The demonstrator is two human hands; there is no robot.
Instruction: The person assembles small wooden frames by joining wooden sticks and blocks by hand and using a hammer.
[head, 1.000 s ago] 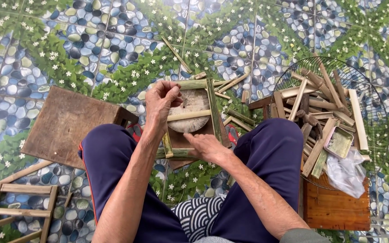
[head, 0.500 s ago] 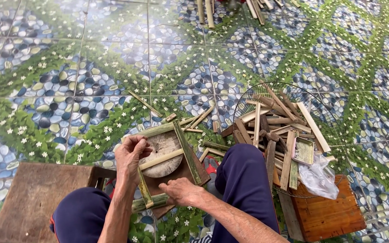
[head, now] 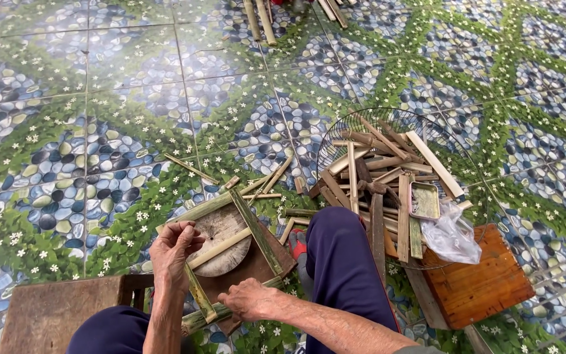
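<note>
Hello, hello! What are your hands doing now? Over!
Left hand gripping bamboo frame. Right hand pressing its near rail. Round wooden block underneath. Nothing blocking.

Glossy glazed floor tiles (head: 99, 78) reflecting light. Bamboo frame (head: 230, 249) looking matt, green-skinned. Wire fan guard (head: 355, 128) showing thin metal. Right stool (head: 479, 282): rough wood. Bag (head: 450, 236): crinkled clear plastic.

Single head-worn view, looking steeply down and forward, close over the lap, tiled floor (head: 99, 98) beyond
</note>
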